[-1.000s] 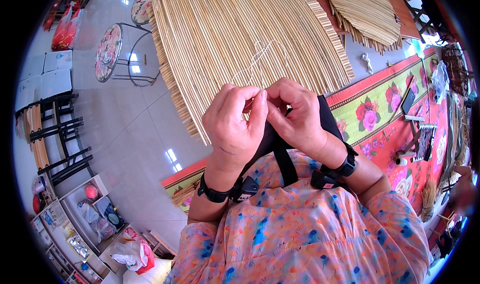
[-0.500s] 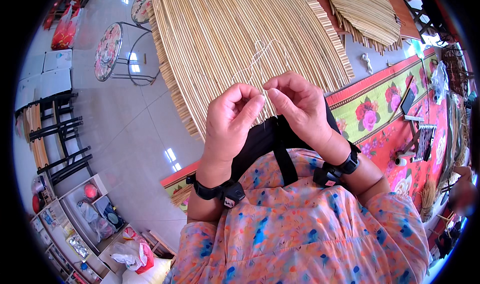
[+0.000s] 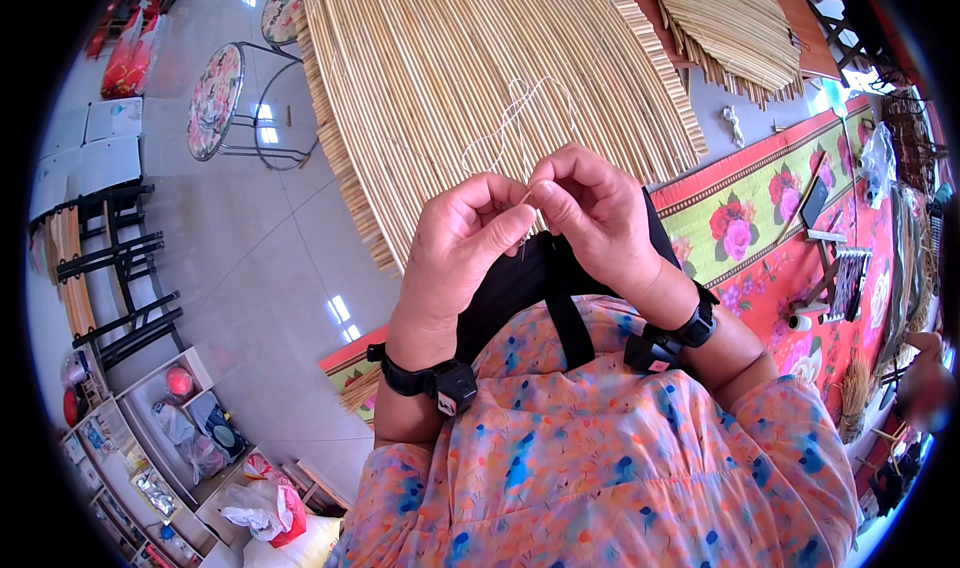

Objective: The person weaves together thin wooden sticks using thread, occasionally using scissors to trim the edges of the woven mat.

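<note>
Left hand [image 3: 450,233], right hand [image 3: 603,223]: fingertips pinching thread [image 3: 514,118], over near edge of mat [image 3: 430,68]. Floor [image 3: 250,258] leftward; stool [image 3: 214,103] beside mat; rug [image 3: 705,223] rightward.

Thread [image 3: 512,118]: white, thin, slack; lies in loose crossing loops on mat, near portion running to the fingers [image 3: 513,225], end too fine to resolve. Mat [image 3: 430,78]: straw-coloured stalks, parallel, flat, side edges uneven.
</note>
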A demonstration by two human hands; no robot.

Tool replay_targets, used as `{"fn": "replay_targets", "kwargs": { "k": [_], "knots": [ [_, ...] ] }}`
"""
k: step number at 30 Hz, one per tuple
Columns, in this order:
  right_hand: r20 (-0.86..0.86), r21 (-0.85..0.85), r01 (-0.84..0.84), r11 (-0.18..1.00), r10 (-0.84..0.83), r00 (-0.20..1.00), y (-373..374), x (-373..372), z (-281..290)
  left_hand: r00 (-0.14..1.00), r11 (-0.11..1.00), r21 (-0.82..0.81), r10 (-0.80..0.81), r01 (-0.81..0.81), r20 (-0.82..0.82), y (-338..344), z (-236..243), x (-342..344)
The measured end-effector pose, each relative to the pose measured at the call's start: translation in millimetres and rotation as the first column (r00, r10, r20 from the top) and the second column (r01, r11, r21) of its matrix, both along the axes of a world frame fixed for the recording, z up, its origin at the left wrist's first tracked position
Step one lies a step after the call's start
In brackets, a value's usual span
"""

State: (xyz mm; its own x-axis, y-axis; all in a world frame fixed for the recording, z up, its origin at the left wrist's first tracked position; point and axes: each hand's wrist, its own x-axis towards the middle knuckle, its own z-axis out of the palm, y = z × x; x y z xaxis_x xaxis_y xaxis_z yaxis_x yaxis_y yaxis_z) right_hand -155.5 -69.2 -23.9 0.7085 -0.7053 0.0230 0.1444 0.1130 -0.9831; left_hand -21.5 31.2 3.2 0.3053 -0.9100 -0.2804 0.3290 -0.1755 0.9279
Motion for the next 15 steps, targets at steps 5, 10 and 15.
{"fn": "replay_targets", "kwargs": {
  "k": [5, 10, 15],
  "knots": [
    [0.001, 0.12, -0.047, 0.992, 0.047, 0.999, 1, 0, 0, 0.998, 0.998, 0.01, -0.06, 0.06, 0.036, 1, -4, 4],
    [0.119, 0.387, -0.127, 0.913, 0.087, 0.989, -2, 0, -7, 0.994, 0.997, 0.023, -0.071, 0.07, 0.08, 2, -6, 4],
    [0.091, 0.438, -0.114, 0.892, 0.083, 0.992, -8, 0, -11, 0.996, 0.997, 0.042, -0.062, 0.059, 0.069, 2, -8, 5]
  ]
}}
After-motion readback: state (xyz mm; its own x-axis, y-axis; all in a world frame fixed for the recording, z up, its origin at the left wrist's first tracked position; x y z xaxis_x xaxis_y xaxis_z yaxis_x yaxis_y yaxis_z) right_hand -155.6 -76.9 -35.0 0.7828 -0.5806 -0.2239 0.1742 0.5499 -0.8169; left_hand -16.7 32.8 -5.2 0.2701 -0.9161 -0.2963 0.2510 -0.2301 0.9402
